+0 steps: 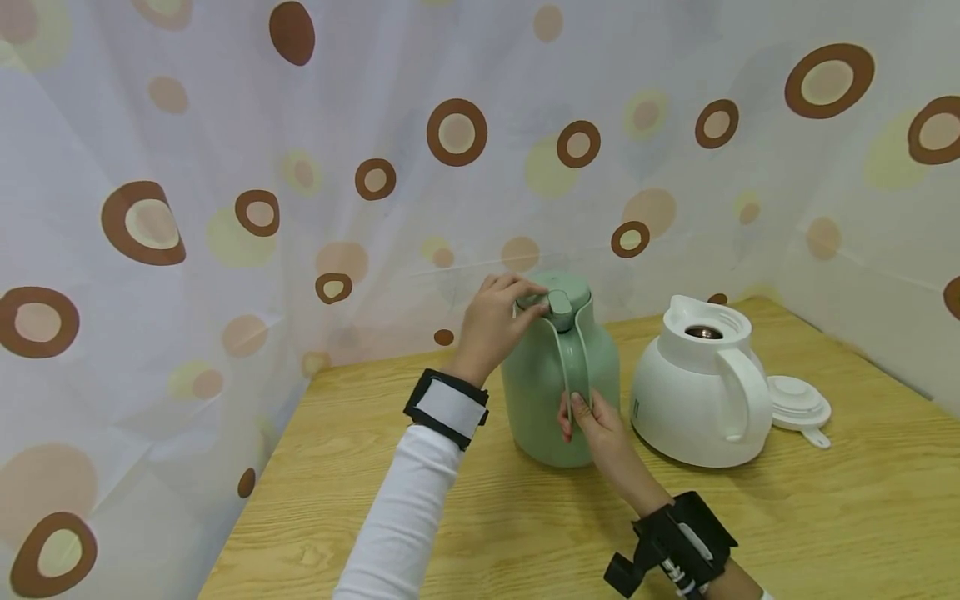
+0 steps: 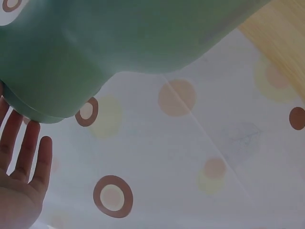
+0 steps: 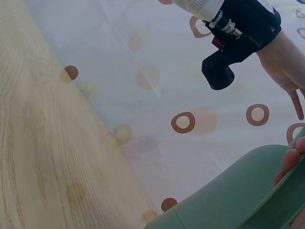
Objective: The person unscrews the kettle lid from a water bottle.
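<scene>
A sage-green thermos jug (image 1: 558, 392) stands upright on the table with its lid (image 1: 572, 286) on top. From the left, my left hand (image 1: 495, 321) holds the lid's edge, thumb and index finger close to the lid's lever (image 1: 560, 307). In the left wrist view the other fingers (image 2: 31, 148) are spread and fairly straight at the lid's rim. Low on the jug's handle (image 1: 576, 367), my right hand (image 1: 603, 437) grips with its thumb on the near side. The right wrist view shows only parts of its fingers (image 3: 291, 160) round the handle.
To the right stands a white jug (image 1: 697, 408) with an uncovered mouth. Its apparent lid, a white disc with a tab (image 1: 798, 402), lies on the wooden table (image 1: 337, 500) beside it. A dotted curtain (image 1: 420, 217) hangs behind and at both sides.
</scene>
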A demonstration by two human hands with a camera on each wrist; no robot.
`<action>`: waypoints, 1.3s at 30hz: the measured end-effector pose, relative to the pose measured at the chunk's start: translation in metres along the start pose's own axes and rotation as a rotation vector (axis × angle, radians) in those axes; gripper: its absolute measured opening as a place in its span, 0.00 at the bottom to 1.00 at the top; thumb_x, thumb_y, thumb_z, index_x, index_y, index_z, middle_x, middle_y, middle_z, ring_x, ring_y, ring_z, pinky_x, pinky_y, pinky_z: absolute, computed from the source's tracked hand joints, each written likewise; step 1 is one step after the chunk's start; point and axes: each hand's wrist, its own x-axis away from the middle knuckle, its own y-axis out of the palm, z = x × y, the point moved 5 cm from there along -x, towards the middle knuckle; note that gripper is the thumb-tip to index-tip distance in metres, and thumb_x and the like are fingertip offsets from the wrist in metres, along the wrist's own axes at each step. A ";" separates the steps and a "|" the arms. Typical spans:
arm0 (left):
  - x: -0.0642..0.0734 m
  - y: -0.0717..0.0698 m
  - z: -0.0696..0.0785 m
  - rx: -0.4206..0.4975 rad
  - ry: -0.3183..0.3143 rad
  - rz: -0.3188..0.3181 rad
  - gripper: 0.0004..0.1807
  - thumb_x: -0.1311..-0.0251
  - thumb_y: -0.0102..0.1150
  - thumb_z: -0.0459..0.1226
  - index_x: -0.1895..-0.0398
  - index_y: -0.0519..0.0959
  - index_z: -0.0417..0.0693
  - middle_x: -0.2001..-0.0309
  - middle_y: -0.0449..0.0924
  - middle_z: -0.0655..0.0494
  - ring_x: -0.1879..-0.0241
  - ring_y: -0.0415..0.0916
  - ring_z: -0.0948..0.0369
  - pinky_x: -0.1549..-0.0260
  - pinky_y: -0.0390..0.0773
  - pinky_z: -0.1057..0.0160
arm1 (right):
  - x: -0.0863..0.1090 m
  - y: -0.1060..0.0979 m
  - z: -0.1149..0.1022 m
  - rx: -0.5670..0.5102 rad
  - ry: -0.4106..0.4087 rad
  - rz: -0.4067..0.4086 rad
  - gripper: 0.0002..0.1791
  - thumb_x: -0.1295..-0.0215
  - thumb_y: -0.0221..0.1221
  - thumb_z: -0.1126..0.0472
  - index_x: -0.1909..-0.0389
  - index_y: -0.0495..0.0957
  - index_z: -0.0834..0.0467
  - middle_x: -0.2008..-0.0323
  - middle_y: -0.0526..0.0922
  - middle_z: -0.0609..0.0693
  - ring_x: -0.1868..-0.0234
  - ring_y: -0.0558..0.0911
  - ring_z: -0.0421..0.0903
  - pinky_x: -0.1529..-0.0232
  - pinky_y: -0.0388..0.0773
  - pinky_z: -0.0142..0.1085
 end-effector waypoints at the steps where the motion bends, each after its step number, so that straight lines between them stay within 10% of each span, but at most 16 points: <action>1: 0.000 0.000 0.001 -0.006 -0.001 0.007 0.13 0.43 0.61 0.42 0.57 0.82 0.49 0.59 0.77 0.57 0.56 0.68 0.58 0.58 0.70 0.67 | 0.000 0.000 0.000 0.001 -0.002 -0.001 0.16 0.25 0.34 0.64 0.68 0.63 0.72 0.79 0.67 0.57 0.78 0.68 0.46 0.75 0.70 0.34; 13: -0.002 0.003 0.013 -0.074 0.023 0.046 0.13 0.42 0.60 0.43 0.58 0.82 0.49 0.62 0.76 0.57 0.61 0.68 0.59 0.62 0.70 0.67 | -0.001 -0.001 0.000 -0.003 -0.002 0.014 0.16 0.25 0.34 0.65 0.69 0.63 0.72 0.80 0.66 0.57 0.79 0.68 0.46 0.76 0.70 0.34; 24: -0.001 0.005 0.004 0.033 0.003 -0.086 0.15 0.39 0.57 0.36 0.49 0.76 0.44 0.47 0.75 0.52 0.47 0.68 0.56 0.50 0.68 0.64 | 0.000 0.001 0.001 -0.006 -0.010 0.012 0.16 0.26 0.34 0.66 0.69 0.63 0.72 0.80 0.66 0.57 0.79 0.68 0.46 0.77 0.70 0.37; 39: -0.020 0.009 0.022 -0.277 0.050 -0.017 0.17 0.49 0.63 0.52 0.60 0.81 0.54 0.63 0.75 0.58 0.55 0.69 0.58 0.59 0.68 0.60 | 0.000 -0.001 0.002 0.003 0.033 -0.004 0.16 0.25 0.34 0.63 0.67 0.63 0.71 0.78 0.67 0.56 0.78 0.68 0.46 0.75 0.70 0.39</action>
